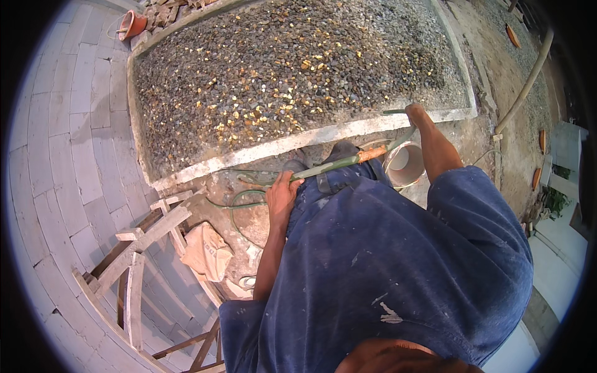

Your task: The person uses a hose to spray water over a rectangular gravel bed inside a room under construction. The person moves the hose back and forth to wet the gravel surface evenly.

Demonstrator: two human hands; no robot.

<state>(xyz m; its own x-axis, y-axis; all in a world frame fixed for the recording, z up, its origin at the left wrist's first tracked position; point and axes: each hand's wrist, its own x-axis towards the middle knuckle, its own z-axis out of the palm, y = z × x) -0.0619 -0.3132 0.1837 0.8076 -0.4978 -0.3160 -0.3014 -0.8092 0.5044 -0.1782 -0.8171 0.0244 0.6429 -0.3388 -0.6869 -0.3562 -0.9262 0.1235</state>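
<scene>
A green hose (336, 165) with an orange-brown wrapped stretch (372, 154) crosses in front of my body. My left hand (282, 194) is closed round its lower left part, near my thigh. Farther up and to the right, my right hand (418, 116) grips the hose close to its end, which points left over the edge of a pebble bed (280, 81). The pebbles are dark and look wet, with yellow and white ones among them. Whether water flows from the hose I cannot make out. Part of the hose is hidden by my right hand.
A pale concrete curb (311, 138) borders the bed. A whitish bucket (405, 165) stands below my right forearm. Loose hose (233, 211) lies on the ground at left, near a paper sack (207, 252) and a wooden frame (134, 267). An orange bucket (132, 25) sits far left.
</scene>
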